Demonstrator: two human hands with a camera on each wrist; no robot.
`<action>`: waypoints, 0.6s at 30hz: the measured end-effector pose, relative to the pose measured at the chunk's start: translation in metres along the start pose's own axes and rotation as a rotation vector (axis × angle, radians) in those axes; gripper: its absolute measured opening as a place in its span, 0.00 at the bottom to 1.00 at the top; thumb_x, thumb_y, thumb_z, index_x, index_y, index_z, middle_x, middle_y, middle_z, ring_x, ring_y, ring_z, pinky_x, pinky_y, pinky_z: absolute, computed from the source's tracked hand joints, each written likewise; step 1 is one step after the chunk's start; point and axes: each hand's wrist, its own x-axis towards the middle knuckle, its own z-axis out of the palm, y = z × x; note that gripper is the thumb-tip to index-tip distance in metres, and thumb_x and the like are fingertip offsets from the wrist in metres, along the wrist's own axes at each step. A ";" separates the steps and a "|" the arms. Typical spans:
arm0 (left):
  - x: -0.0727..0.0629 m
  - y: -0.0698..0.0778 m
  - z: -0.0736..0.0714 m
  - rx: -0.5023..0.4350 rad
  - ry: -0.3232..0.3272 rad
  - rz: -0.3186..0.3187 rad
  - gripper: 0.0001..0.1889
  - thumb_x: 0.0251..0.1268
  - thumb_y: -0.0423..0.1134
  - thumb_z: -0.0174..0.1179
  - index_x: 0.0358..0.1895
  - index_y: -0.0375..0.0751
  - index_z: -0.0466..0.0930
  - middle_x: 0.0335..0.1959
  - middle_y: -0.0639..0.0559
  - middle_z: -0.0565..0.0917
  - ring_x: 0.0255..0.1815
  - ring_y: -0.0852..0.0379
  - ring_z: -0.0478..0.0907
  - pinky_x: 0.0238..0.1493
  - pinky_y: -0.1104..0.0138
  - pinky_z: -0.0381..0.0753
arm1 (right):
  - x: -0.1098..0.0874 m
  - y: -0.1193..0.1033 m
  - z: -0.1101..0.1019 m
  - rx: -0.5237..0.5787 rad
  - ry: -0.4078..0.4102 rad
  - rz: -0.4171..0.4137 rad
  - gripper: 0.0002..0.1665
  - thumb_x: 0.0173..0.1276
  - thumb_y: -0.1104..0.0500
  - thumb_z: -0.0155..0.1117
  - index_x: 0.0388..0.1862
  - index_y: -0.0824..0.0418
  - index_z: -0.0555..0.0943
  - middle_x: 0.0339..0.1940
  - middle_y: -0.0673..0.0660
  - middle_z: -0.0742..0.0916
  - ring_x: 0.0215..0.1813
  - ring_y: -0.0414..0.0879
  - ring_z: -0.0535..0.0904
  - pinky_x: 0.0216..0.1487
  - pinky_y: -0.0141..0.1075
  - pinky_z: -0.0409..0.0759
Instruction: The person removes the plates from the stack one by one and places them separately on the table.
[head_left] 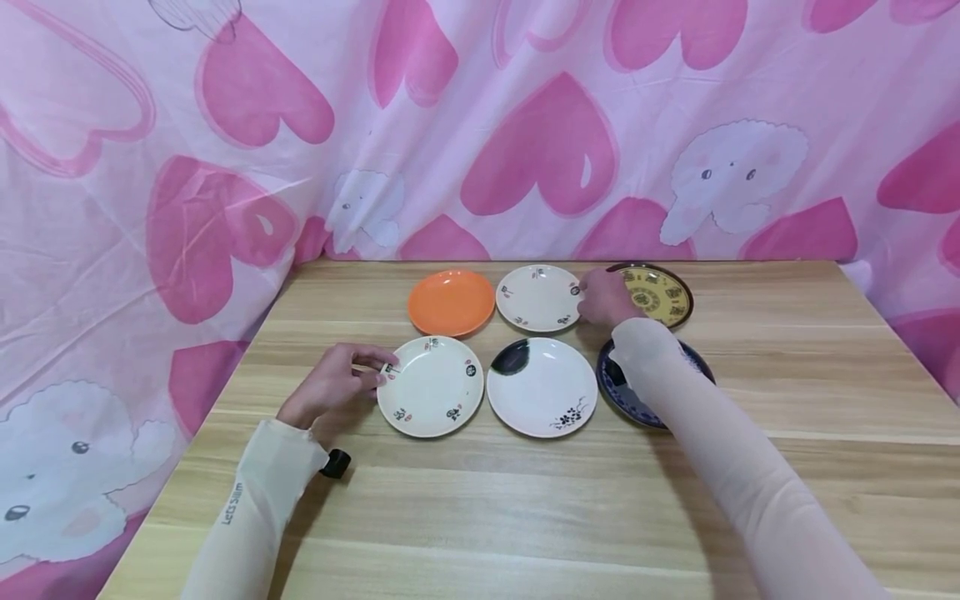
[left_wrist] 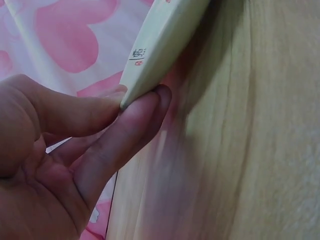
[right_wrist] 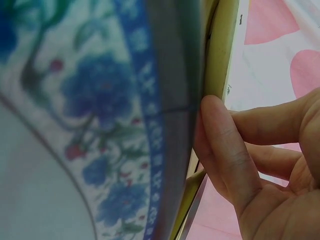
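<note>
In the head view my left hand [head_left: 335, 385] is at the left rim of a cream plate with small black and red characters [head_left: 431, 387]. The left wrist view shows thumb and fingers pinching the edge of that plate [left_wrist: 155, 55], which is tilted against the wooden surface in this view. My right hand [head_left: 606, 297] reaches to the back row and pinches the right rim of a similar character-marked plate [head_left: 538, 297]. In the right wrist view its fingers [right_wrist: 225, 145] are at a pale rim, behind a blurred blue-flowered plate [right_wrist: 105, 100] close to the camera.
An orange plate [head_left: 452, 302] lies back left, a yellow, dark-rimmed plate [head_left: 670, 292] back right. In front are a white plate with a black patch [head_left: 542, 387] and a dark blue-rimmed plate [head_left: 622, 387], partly under my right sleeve. A heart-patterned cloth [head_left: 540, 150] hangs behind the wooden table [head_left: 495, 517].
</note>
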 end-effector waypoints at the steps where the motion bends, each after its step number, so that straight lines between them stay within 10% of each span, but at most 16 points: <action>1: 0.001 0.000 0.000 -0.005 -0.004 0.004 0.17 0.64 0.23 0.58 0.56 0.30 0.81 0.51 0.32 0.84 0.44 0.53 0.83 0.40 0.65 0.89 | 0.000 0.000 0.000 0.002 -0.001 0.003 0.30 0.64 0.68 0.59 0.66 0.73 0.73 0.68 0.72 0.77 0.71 0.67 0.70 0.74 0.56 0.69; 18: 0.007 0.000 0.001 -0.026 0.061 -0.012 0.19 0.61 0.26 0.66 0.57 0.31 0.81 0.49 0.31 0.87 0.45 0.51 0.87 0.39 0.63 0.90 | -0.002 -0.001 -0.001 -0.005 0.013 -0.017 0.29 0.64 0.68 0.58 0.65 0.74 0.74 0.66 0.72 0.78 0.70 0.67 0.71 0.73 0.56 0.70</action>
